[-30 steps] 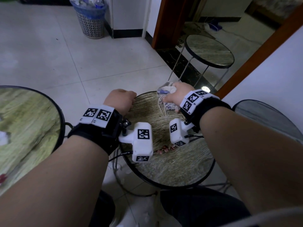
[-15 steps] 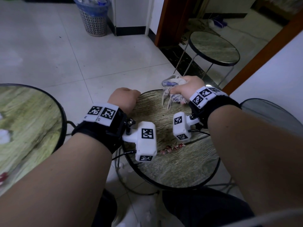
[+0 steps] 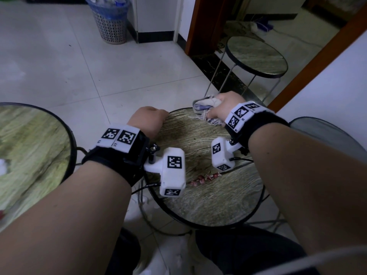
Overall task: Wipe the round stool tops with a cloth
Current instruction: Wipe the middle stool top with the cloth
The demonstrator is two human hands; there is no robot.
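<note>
Just under my wrists is the round stool top (image 3: pixel 208 195), wood-grain print with a small pink flower sprig (image 3: pixel 205 177) on it, dark rim all round. My left hand (image 3: pixel 148 121) is curled over its far-left edge — gripping the rim. My right hand (image 3: pixel 224 105) is bunched round the crumpled cloth (image 3: pixel 204 109), which sits on the far-right edge of the same top. Both wrists carry black straps with white marker blocks. To the left of my left arm is a second stool top (image 3: pixel 33 147); right of my right arm, a grey one (image 3: pixel 325 133). Beyond my right hand stands another stool (image 3: pixel 256 56) by the doorway, and far off left, a waste basket (image 3: pixel 110 20).
</note>
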